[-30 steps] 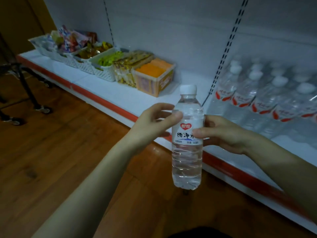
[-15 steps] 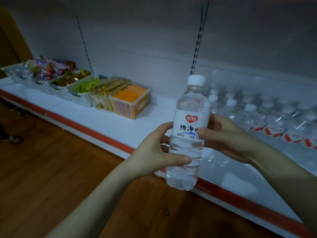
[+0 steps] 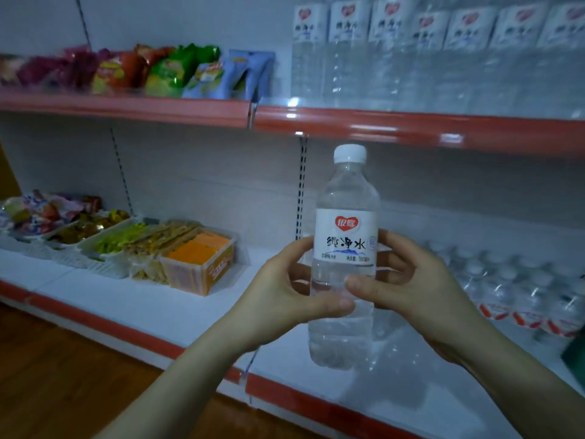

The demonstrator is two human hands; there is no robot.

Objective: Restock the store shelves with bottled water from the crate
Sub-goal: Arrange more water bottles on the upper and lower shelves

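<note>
A clear water bottle (image 3: 345, 236) with a white cap and a white label with a red heart is held upright in front of the shelves. My left hand (image 3: 278, 299) grips its left side below the label, thumb across the front. My right hand (image 3: 408, 280) grips the right side, thumb on the front just above the left thumb. Behind it, the lower shelf (image 3: 411, 384) carries several bottles of water (image 3: 519, 289) at the right. The upper shelf (image 3: 411, 128) holds a row of the same bottles (image 3: 443, 55). The crate is out of view.
Snack bags (image 3: 177, 71) stand on the upper shelf at left. White baskets (image 3: 104, 248) and a clear tub of orange packets (image 3: 199, 261) sit on the lower shelf at left. Wooden floor (image 3: 63, 375) lies below. A dark green object (image 3: 574, 350) shows at the right edge.
The view has tilted up, so the upper shelf now shows. The bottle has risen with both hands on it, and my right thumb has slid down next to my left thumb.
</note>
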